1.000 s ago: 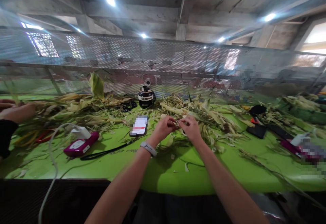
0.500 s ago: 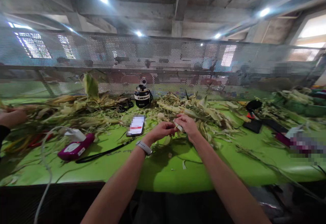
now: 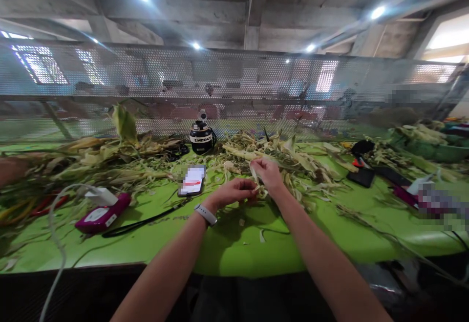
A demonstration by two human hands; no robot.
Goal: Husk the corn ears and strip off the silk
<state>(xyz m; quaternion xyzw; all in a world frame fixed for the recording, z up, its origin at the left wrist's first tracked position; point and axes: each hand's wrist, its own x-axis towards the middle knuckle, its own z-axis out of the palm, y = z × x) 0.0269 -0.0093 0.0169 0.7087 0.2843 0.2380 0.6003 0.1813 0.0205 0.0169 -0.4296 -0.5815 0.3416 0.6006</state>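
My left hand (image 3: 236, 191), with a pale watch band at its wrist, has its fingers pinched together just above the green table (image 3: 220, 244). Close by on the right, my right hand (image 3: 269, 173) is raised a little higher, thumb and fingers closed on a pale strip of corn husk (image 3: 253, 171). This strip runs down toward the left fingertips, which also close on husk. Just behind both hands lies a loose pile of dry corn husks (image 3: 304, 163). Small scraps of husk (image 3: 262, 236) lie on the table in front of them.
A phone (image 3: 191, 185) with a lit screen lies left of my hands, behind a black strap (image 3: 146, 223). A black bottle (image 3: 201, 140) stands farther back. At left are a purple device (image 3: 95, 220) with a white cable, more husks (image 3: 98, 158) and another person's blurred hand (image 3: 12, 169).
My right hand has risen slightly and moved apart from my left, drawing the husk strip upward. The view has shifted slightly. The other person's hand at left has blurred.
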